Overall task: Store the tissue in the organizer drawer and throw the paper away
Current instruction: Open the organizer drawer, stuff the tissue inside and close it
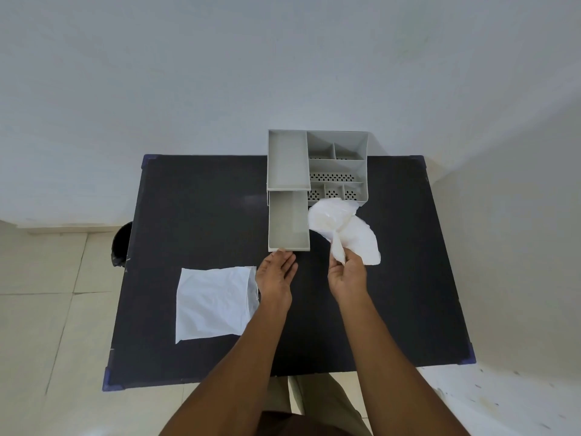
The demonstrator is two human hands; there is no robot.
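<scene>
Tissue point(344, 229) fans above right hand point(347, 275) — grip pinching it; left hand point(276, 273) spread at drawer point(289, 223).

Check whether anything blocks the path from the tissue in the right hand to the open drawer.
Nothing visible does. The right hand pinches the tissue just right of the pulled-out drawer, which looks empty and open on top. The left hand is at the drawer's front edge, not over it. The paper lies apart, to the left.
</scene>
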